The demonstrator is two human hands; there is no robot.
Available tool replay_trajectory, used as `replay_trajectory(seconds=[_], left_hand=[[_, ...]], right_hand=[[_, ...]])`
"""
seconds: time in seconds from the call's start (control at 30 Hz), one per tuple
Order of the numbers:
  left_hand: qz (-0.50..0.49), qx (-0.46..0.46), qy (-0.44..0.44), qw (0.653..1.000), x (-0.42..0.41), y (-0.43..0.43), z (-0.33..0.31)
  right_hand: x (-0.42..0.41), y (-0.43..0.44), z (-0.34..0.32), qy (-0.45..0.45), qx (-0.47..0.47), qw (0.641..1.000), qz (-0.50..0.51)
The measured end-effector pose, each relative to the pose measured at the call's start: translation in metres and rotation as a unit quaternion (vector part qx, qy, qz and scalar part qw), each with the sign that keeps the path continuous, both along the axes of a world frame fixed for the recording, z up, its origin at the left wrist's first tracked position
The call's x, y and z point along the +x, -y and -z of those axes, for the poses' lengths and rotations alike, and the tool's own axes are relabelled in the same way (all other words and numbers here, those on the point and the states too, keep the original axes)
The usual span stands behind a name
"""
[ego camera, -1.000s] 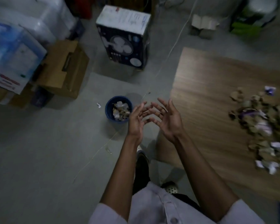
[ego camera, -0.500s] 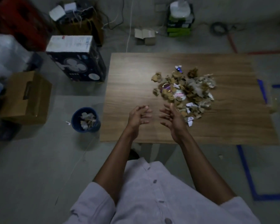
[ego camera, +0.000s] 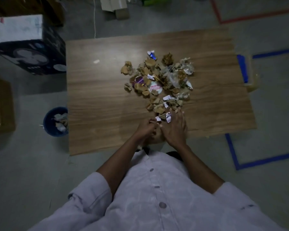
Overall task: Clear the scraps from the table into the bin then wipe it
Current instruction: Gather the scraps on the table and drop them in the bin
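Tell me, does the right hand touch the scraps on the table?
Touching. Head view: fingers of the right hand lie on the nearest scraps, no gap.

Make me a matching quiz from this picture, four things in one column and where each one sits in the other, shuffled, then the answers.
Things
1. round blue bin
2. pile of brown cardboard and wrapper scraps
3. dark cardboard box printed with a fan
4. blue tape lines

Places
A. on the floor past the far left corner of the brown wooden table
B. on the table top
C. stuck to the floor right of the table
D. on the floor beside the table's left edge

Pairs: 1-D, 2-B, 3-A, 4-C
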State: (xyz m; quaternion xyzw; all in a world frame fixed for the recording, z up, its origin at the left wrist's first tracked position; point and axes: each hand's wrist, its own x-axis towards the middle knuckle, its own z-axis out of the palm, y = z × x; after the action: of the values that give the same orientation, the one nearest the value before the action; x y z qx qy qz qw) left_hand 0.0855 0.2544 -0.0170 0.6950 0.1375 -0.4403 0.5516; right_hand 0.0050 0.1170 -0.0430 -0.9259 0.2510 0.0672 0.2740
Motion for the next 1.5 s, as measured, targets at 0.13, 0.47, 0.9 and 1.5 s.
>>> replay_trajectory(seconds=[0.13,0.47,0.9,1.5], left_hand=[[-0.041,-0.013,0.006,0.999,0.006,0.019,0.012],[-0.131,-0.038,0.03,0.99,0.045,0.049,0.002],[-0.077,0.209,0.326,0.919,0.055,0.054,0.002],[-0.31,0.175,0.041,0.934,0.078,0.096,0.007]], right_hand=[[-0.005,0.001,0.02,-0.023,-0.046,0.994,-0.099],[0.065,0.037,0.022,-0.043,-0.017,0.977,-0.209],[0.079,0.079,0.002,0.05,-0.055,0.996,-0.049],[0.176,0.132,-0.033,0.052,0.13,0.99,0.024]])
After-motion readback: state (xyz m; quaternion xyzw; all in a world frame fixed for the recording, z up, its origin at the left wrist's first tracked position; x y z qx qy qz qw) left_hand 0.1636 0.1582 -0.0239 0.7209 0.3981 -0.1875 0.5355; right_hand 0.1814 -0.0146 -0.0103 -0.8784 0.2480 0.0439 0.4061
